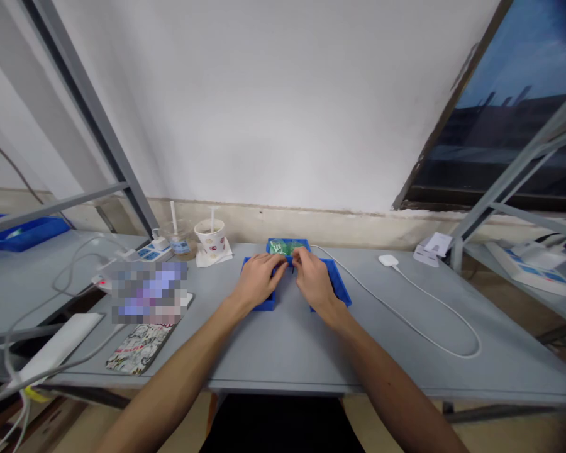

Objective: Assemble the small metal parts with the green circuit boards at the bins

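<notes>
Three blue trays sit close together at the middle of the grey table. Green items in clear wrapping lie in the back tray (287, 243). My left hand (259, 277) is over the left tray (264, 307), its fingers bent and pointing right. Over the inner edge of the right tray (338, 283) is my right hand (312, 277), its thumb and fingers pinched together on a small dark thing, too small to name. The fingertips of both hands are near each other, just in front of the back tray. What my left fingers hold, if anything, is hidden.
A paper cup (210, 240) and a plastic cup (183, 245) with straws stand back left. A patterned booklet (139, 347), power strip (155, 250) and cables lie left. A white charger (388, 260) with its looping cable and a white card box (431, 250) are right.
</notes>
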